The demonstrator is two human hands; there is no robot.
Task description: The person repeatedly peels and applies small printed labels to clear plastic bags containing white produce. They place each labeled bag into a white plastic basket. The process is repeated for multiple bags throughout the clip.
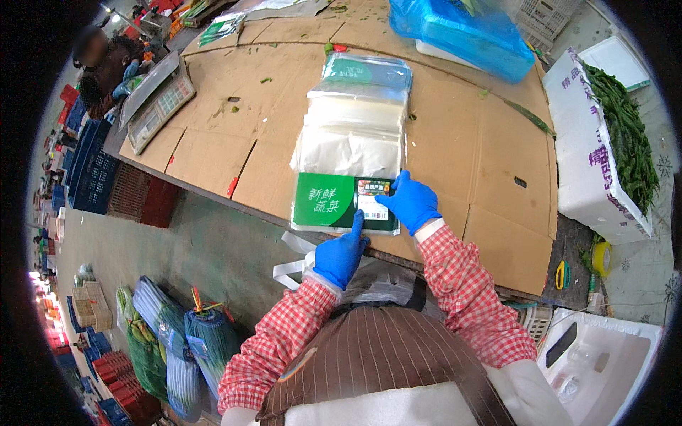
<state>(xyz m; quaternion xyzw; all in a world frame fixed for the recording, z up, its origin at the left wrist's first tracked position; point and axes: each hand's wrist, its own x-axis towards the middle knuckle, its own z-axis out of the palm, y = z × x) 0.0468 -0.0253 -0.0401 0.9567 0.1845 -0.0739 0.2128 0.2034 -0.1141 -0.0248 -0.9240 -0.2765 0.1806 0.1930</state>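
A stack of clear plastic produce bags [349, 152] with green printed ends lies on the cardboard-covered table in front of me. On the dark part of the nearest bag's green band [324, 201] sits a white label with a colored picture [373, 201], bearing print. My left hand [341, 260], in a blue glove, touches the label's lower left with its extended index finger. From the right, my right hand [413, 202], also blue-gloved, rests its thumb on the label. Its index finger lies apart from the thumb, by the bag's right edge.
A weighing scale [162, 109] stands at the table's left edge, near a person [101, 69]. Blue plastic [463, 32] covers a container at the back. To the right are a foam box [578, 138] of green vegetables, scissors [562, 275] and yellow tape [602, 259].
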